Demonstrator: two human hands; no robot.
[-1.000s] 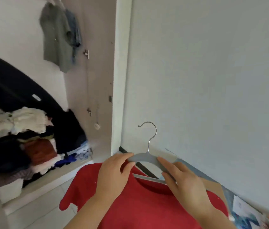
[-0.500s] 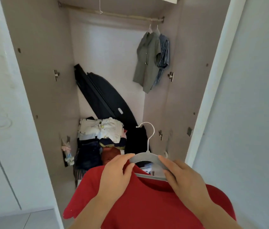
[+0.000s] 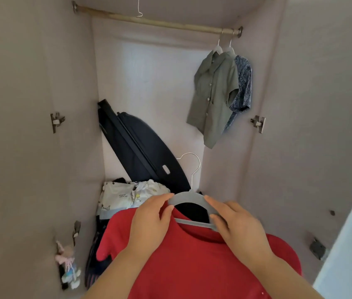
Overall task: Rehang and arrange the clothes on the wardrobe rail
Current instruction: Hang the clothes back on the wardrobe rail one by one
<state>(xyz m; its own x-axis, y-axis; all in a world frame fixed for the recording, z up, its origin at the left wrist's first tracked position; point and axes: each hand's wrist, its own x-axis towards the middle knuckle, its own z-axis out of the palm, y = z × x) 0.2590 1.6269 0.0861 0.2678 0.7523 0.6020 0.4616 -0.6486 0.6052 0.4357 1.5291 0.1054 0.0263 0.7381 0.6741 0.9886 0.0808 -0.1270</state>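
Note:
A red shirt (image 3: 192, 262) hangs on a grey hanger (image 3: 189, 198) with a silver hook, held low in front of the open wardrobe. My left hand (image 3: 149, 221) grips the hanger's left shoulder together with the collar. My right hand (image 3: 237, 227) grips its right shoulder and the cross bar. The wooden rail (image 3: 155, 22) runs across the top of the wardrobe. At the rail's right end hang an olive green shirt (image 3: 214, 96) and, behind it, a blue patterned shirt (image 3: 243, 87).
A bare wire hook (image 3: 138, 8) dangles near the rail's middle. A black flat bag (image 3: 140, 147) leans against the back wall. Folded clothes (image 3: 127, 195) are piled on the floor of the wardrobe. A small doll (image 3: 68, 264) hangs on the left wall.
My view has swung left and up from the blank wall to the wardrobe's inside, so the rail now shows. Both hands keep the same hold on the hanger.

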